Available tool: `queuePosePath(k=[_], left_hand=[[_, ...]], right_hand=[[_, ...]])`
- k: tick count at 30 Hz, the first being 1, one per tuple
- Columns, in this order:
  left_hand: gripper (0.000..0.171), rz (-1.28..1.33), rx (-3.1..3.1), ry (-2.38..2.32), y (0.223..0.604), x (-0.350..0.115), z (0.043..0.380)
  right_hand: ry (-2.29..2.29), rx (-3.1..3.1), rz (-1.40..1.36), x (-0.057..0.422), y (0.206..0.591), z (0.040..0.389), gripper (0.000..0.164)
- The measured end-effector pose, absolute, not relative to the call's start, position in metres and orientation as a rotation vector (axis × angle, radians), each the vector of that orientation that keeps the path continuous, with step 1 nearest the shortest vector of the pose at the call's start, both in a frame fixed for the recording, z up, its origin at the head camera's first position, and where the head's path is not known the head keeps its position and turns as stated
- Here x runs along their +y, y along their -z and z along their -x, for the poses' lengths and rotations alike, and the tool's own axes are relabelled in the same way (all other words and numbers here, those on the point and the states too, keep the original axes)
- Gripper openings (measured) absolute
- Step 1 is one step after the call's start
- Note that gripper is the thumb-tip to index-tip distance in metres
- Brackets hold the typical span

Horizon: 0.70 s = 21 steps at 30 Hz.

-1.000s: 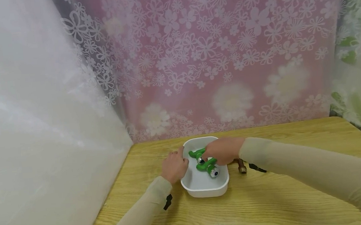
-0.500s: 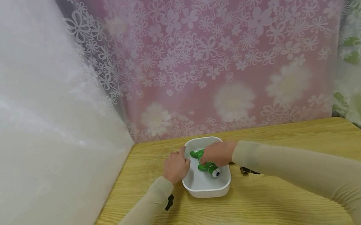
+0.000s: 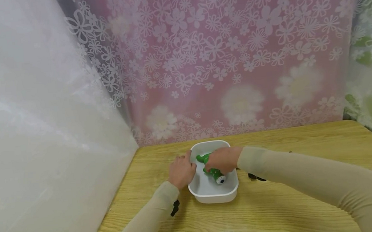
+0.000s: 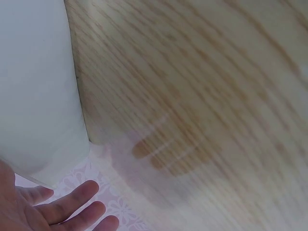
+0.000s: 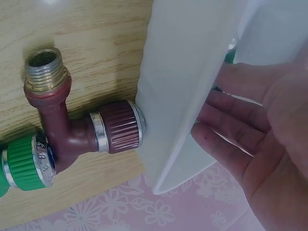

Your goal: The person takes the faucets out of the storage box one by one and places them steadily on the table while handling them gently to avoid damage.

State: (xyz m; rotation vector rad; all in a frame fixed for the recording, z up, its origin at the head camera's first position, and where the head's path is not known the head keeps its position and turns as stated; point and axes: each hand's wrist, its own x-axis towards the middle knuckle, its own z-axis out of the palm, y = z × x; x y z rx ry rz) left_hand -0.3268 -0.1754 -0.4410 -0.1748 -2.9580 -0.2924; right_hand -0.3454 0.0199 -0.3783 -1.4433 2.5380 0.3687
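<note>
A white plastic basin (image 3: 211,192) stands on the wooden table, holding two green taps. My left hand (image 3: 180,171) grips its left rim, thumb over the edge; in the left wrist view the other fingers (image 4: 77,199) spread loosely outside the wall. My right hand (image 3: 222,159) reaches over the right rim and holds a green tap (image 3: 215,172), whose pale round end points at me. The other green tap (image 3: 203,158) lies behind it, partly hidden by the hand. The right wrist view shows curled fingers (image 5: 231,144), while the basin wall hides most of what they hold.
Outside the basin's right wall, a brown tap (image 5: 65,130) with a brass threaded outlet lies on the wooden table (image 3: 278,210). Beside it is a green ribbed knob (image 5: 31,161). My right sleeve covers that area in the head view. A flowered pink curtain (image 3: 235,72) hangs behind.
My right hand has shifted slightly left and down onto the taps, covering the silver end seen earlier. The nearer tap has turned a little. My left hand stays at the rim.
</note>
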Motion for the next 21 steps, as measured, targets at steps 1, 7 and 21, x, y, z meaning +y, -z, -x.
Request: queuePosePath(k=[1,7,21], left_hand=[[0.051,0.179,-2.953,0.292,0.441,-0.176,0.327],[0.051,0.189,-2.94,0.29,0.443,-0.177,0.327],[0.051,0.2,-2.94,0.312,0.444,-0.178,0.328]], right_hand=[[-0.371,2.535,1.447,0.02,0.378,0.345,0.046],[-0.339,2.518,1.458,0.016,0.38,0.345,0.037],[-0.331,2.426,1.404,0.002,0.375,0.347,0.036]])
